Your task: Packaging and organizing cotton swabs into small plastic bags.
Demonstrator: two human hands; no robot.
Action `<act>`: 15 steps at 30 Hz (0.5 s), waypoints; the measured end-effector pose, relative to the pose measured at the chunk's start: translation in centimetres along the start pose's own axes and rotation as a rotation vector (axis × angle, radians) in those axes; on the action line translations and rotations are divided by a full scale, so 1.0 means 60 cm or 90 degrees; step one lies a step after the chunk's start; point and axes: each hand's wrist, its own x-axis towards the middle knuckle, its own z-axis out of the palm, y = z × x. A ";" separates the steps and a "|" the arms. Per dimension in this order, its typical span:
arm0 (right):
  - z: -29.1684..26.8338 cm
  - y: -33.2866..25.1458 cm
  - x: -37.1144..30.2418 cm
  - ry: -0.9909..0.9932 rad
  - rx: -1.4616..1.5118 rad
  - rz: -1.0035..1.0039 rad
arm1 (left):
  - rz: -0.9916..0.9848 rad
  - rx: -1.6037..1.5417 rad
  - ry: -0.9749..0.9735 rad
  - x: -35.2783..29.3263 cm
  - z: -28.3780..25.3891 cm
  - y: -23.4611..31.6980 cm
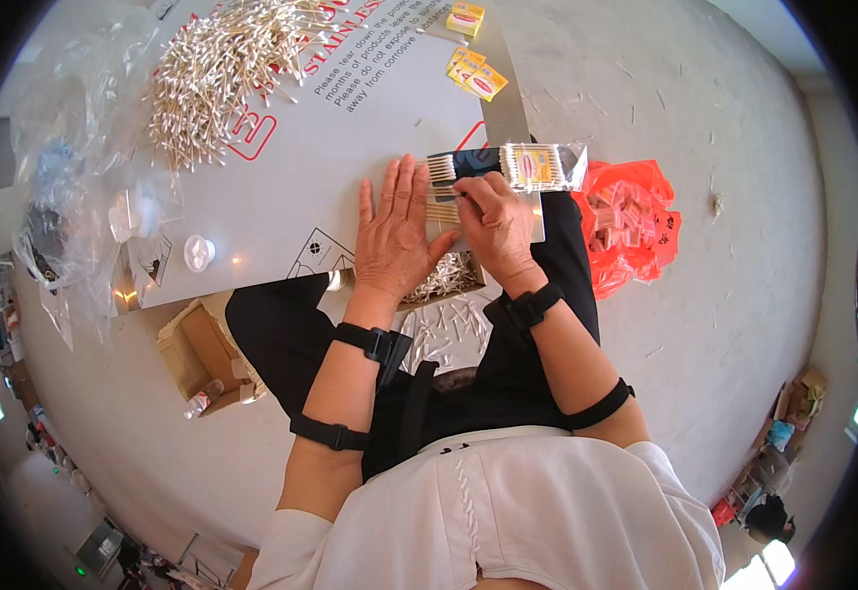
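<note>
My left hand lies flat near the table's front edge, fingers stretched out and thumb spread. Its fingers rest beside a row of cotton swabs lined up side by side. My right hand is closed, thumb and fingers pinched at the near side of that row; what they grip, if anything, is hidden. More swabs lie between my hands. Just beyond my right hand is a clear plastic packet holding a row of swabs and a yellow card, with a dark printed strip to its left.
A big heap of loose swabs covers the table's far left. Yellow cards lie far right. A white cap and clear plastic bags are at left. Below stand swab-filled box, cardboard box and red bag.
</note>
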 end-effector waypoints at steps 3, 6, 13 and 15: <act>0.002 0.001 -0.002 -0.001 -0.003 -0.017 | -0.001 0.002 0.001 0.000 0.000 0.000; 0.002 0.001 -0.002 0.006 0.017 -0.010 | 0.002 0.007 0.005 0.000 0.001 0.000; 0.000 -0.007 0.009 -0.011 0.012 0.035 | 0.002 -0.007 0.011 -0.002 0.002 -0.001; 0.001 -0.007 0.011 -0.008 0.002 0.030 | 0.003 -0.008 0.013 -0.001 0.002 0.000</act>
